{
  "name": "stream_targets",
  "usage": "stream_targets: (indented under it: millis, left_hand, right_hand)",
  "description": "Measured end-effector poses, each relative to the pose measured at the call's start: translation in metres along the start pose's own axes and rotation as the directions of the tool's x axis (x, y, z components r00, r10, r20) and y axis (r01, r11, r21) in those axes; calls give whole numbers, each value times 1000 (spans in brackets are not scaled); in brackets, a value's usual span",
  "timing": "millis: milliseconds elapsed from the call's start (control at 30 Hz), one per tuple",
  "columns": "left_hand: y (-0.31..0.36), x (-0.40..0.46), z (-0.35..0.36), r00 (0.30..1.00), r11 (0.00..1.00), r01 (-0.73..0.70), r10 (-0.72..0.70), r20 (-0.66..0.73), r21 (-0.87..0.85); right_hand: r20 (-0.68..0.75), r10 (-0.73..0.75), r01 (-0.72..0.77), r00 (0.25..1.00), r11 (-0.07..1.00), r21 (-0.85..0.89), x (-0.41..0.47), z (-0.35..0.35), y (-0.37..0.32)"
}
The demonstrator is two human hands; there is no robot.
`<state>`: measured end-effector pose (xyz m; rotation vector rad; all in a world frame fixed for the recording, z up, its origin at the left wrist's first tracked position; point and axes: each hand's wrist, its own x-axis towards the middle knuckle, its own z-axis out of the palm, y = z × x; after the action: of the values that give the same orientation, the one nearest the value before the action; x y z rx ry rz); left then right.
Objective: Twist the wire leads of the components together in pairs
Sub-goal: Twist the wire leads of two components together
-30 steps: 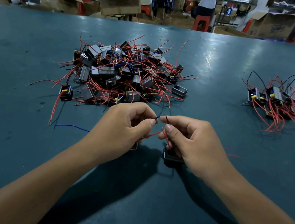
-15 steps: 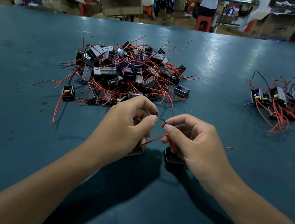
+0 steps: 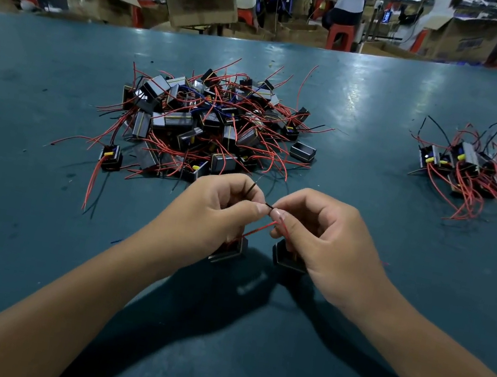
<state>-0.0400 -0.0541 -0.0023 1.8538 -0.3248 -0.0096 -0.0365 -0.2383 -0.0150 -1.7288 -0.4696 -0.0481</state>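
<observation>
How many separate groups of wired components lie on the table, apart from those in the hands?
2: a big pile beyond the hands at centre-left, and a small cluster at far right. One loose component sits at the pile's left edge.

counter [image 3: 36,217]: dark teal
wire leads [image 3: 261,229]: mostly red, some black, a few blue
components [image 3: 173,120]: black and grey, yellow tabs
boxes [image 3: 200,3]: brown

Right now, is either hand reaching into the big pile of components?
No: both the left hand and right hand pinch black wire leads together near the table's front, short of the pile.
</observation>
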Motion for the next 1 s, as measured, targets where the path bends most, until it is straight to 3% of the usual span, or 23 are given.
stream_targets:
  millis: [100, 200, 300, 367, 433, 500, 633, 767, 1000]
  left_hand:
    - [2, 0, -1, 994, 973, 92, -75, 84, -210]
    - [1, -1, -3, 988, 967, 121, -94, 125, -225]
    - [0, -1, -7, 992, 995, 80, -75, 97, -56]
    - [1, -1, -10, 994, 994, 16, -28, 101, 112]
    - [2, -2, -13, 994, 979, -41, 19, 111, 201]
    - [2, -3, -13, 994, 965, -65, 41, 99, 255]
    - [2, -3, -10, 1000, 978, -13, 9, 18, 207]
    - [3, 0, -12, 999, 993, 49, -50, 0, 104]
    - [-3, -1, -4, 997, 985, -46, 34, 75, 166]
  right_hand:
    - [24, -104, 107, 994, 980, -168, -1, -4, -1]
    - [31, -152, 155, 988, 964, -216, -1, -6, -1]
    - [57, -224, 231, 973, 920, -316, 0, -10, -2]
    - [106, -307, 321, 946, 833, -452, 1, -12, -3]
    - [164, -351, 381, 922, 748, -543, 2, -14, -4]
    - [180, -355, 392, 918, 734, -554, 2, -16, -4]
    - [44, -271, 259, 962, 841, -475, 2, -17, -3]
    - [-103, -28, 8, 994, 981, -194, 4, -13, -1]
    - [-81, 134, -124, 988, 985, 117, 2, 4, 1]
